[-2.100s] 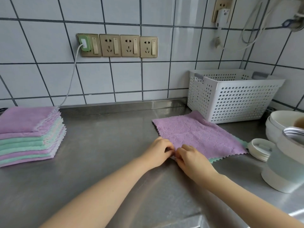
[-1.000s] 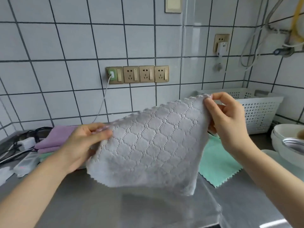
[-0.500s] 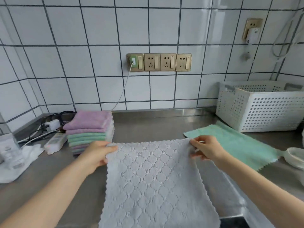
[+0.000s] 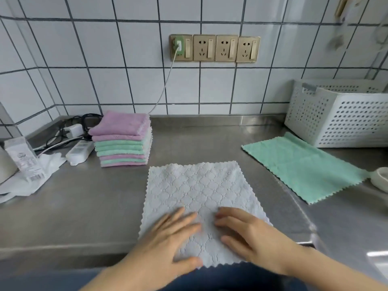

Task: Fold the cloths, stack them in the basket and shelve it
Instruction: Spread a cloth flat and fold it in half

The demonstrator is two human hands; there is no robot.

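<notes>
A pale grey quilted cloth (image 4: pixel 197 190) lies spread flat on the steel counter, its near edge hanging just over the counter's front. My left hand (image 4: pixel 170 242) and my right hand (image 4: pixel 249 236) rest palm down on its near half, fingers spread, holding nothing. A mint green cloth (image 4: pixel 302 169) lies flat to the right. A stack of folded purple and green cloths (image 4: pixel 122 139) stands at the back left. The white perforated basket (image 4: pixel 340 114) sits at the back right by the wall; what is inside it is hidden.
The steel counter (image 4: pixel 84 202) ends at a front edge below my hands. At far left are a power strip with cables (image 4: pixel 78 152), a small carton (image 4: pixel 23 158) and white plastic wrap. A white bowl's rim (image 4: pixel 381 179) shows at the right edge.
I lifted the grey cloth off the green one, held it up by two corners, then laid it flat in front of me. My hands moved from its far corners to its near half.
</notes>
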